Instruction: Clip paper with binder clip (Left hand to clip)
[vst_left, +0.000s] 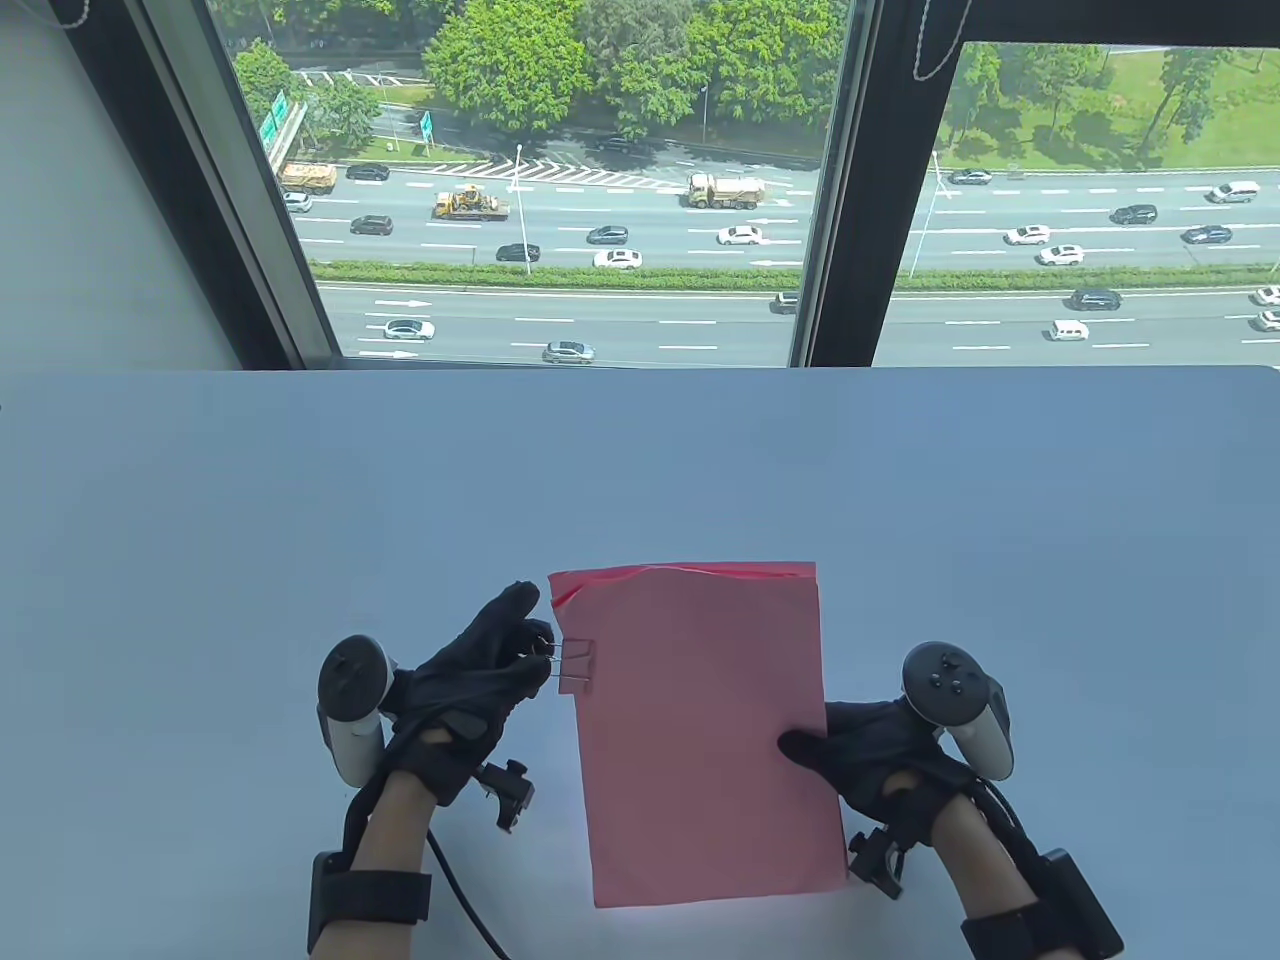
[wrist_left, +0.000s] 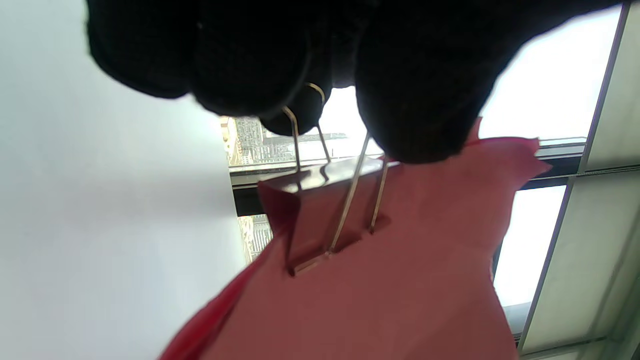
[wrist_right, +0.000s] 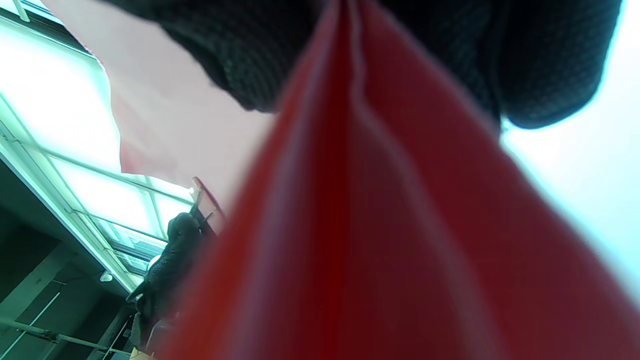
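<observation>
A stack of pink paper (vst_left: 700, 730) is held up off the white table (vst_left: 300, 500). A red binder clip (vst_left: 577, 668) sits on the stack's left edge near the top. My left hand (vst_left: 505, 655) pinches the clip's wire handles; in the left wrist view the fingers (wrist_left: 415, 100) squeeze the handles and the clip (wrist_left: 320, 210) straddles the paper edge (wrist_left: 400, 280). My right hand (vst_left: 870, 755) grips the paper's right edge, thumb on top. In the right wrist view the paper (wrist_right: 375, 225) runs between the fingers (wrist_right: 240, 55).
A window (vst_left: 600, 180) overlooking a road runs along the table's far edge. The table surface spreads wide to the left, right and beyond the paper.
</observation>
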